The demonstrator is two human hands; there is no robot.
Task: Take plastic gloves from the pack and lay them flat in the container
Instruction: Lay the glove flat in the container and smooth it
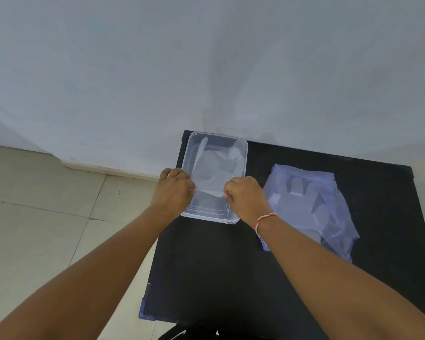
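A clear rectangular plastic container (242, 153) sits at the far left corner of a black table. A thin clear plastic glove (212, 171) lies inside it, fingers pointing away from me. My left hand (174, 190) pinches the glove's near left edge at the container's left wall. My right hand (247, 196) pinches its near right edge over the right wall. The glove's cuff stretches between both hands. The pack of gloves (309, 204), a crumpled bluish clear bag, lies to the right of the container.
The black table (219, 271) stands against a pale wall (206, 69). Its left edge drops to a beige tiled floor (47, 217). A red and white thread band circles my right wrist. Something dark shows at the bottom edge.
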